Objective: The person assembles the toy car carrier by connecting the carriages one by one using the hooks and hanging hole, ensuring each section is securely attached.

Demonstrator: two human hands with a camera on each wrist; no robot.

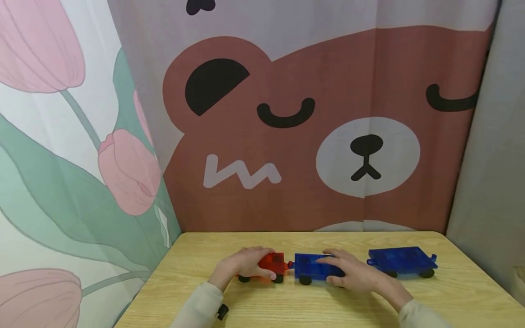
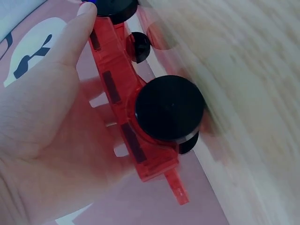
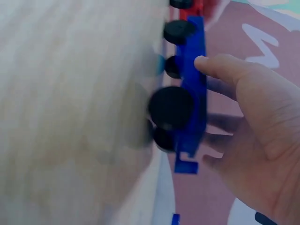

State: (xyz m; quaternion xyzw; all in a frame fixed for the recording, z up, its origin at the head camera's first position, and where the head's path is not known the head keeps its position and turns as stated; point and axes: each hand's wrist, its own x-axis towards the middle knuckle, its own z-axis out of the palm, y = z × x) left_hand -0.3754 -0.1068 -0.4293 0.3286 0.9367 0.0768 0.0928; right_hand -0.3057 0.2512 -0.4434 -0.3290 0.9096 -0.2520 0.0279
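My left hand (image 1: 242, 264) grips a see-through red toy car (image 1: 276, 262) with black wheels, thumb on the near side and fingers behind. A red tab (image 2: 178, 187) sticks out from one end of it in the left wrist view. My right hand (image 1: 354, 271) holds a see-through blue toy wagon (image 1: 305, 262) across its top, the thumb (image 3: 201, 63) against its near side. Between car and wagon the hitch ends (image 1: 290, 265) meet; whether they are hooked together I cannot tell. A second blue wagon (image 1: 399, 260) stands apart, right of my right hand.
All the vehicles stand on a light wooden table (image 1: 254, 314). Behind it hangs a curtain (image 1: 246, 209) with a bear print, and a tulip-print curtain (image 1: 74, 182) covers the left side. A small black piece (image 1: 222, 312) shows by my left sleeve.
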